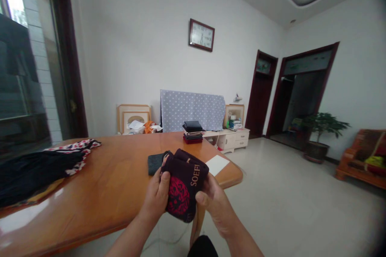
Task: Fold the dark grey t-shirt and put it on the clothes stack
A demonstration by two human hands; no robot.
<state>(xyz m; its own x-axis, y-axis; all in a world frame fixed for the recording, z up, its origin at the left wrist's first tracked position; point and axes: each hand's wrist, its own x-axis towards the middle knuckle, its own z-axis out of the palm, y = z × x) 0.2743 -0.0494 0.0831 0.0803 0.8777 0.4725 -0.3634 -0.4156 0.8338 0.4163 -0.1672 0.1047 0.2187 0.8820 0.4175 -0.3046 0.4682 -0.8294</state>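
Note:
Between my two hands is a dark folded garment [183, 182], with a red round print and the letters "SOEFI" on its face. My left hand [158, 190] grips its left side, thumb on the front. On the right edge, my right hand [212, 198] has its thumb in front and its fingers behind, hidden by the cloth. The bundle is held up just past the table's near edge. Partly behind it, a grey-blue folded cloth [154, 164] lies on the wooden table [120, 168].
A neat stack of folded clothes [193, 131] stands near the table's far end. Loose dark and patterned garments [45, 168] spread over the left side. A white sheet [217, 164] lies by the right edge. Beyond are a cabinet [232, 139], a potted plant [319, 136] and a wooden chair [358, 158].

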